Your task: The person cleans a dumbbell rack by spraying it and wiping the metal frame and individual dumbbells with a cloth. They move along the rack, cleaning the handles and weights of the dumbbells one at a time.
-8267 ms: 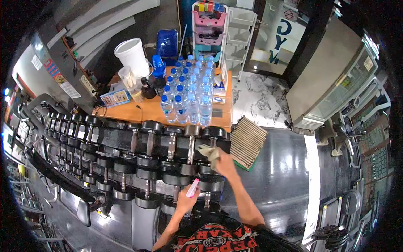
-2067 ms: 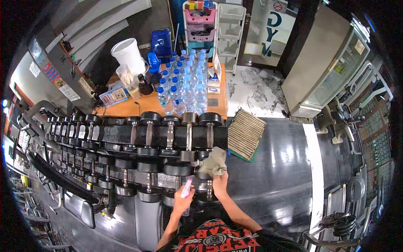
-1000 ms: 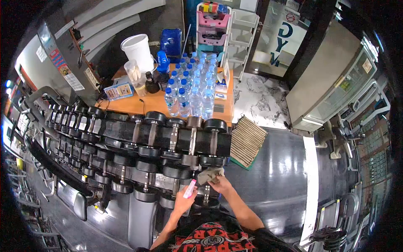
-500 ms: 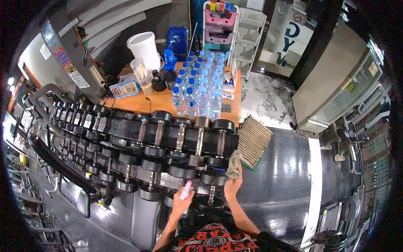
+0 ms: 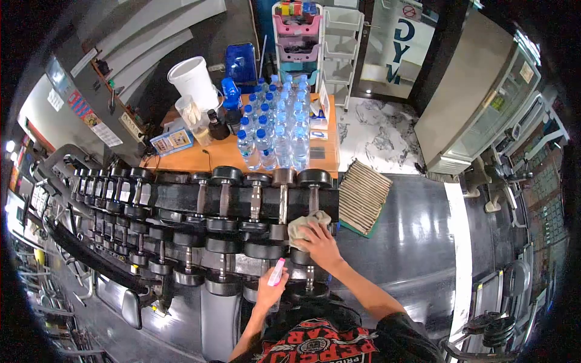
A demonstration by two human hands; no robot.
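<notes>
My right hand [image 5: 319, 245] presses a beige cloth [image 5: 300, 226] onto the near head of the rightmost dumbbell [image 5: 313, 196] on the top tier of a black dumbbell rack [image 5: 181, 196]. My left hand [image 5: 269, 292] holds a small spray bottle with a pink top [image 5: 276, 272] upright near my chest, just in front of the lowest tier. Rows of black dumbbells fill the rack's tiers to the left.
Behind the rack stands an orange table [image 5: 212, 158] with several water bottles [image 5: 278, 130], a white bucket [image 5: 192, 81] and jars. A ribbed mat [image 5: 362, 196] lies on the glossy dark floor to the right. A metal cabinet [image 5: 472, 103] stands at the far right.
My right hand has moved the cloth from the side of the lower dumbbell up and left onto the near head of the top-tier dumbbell. The spray bottle stays in my left hand.
</notes>
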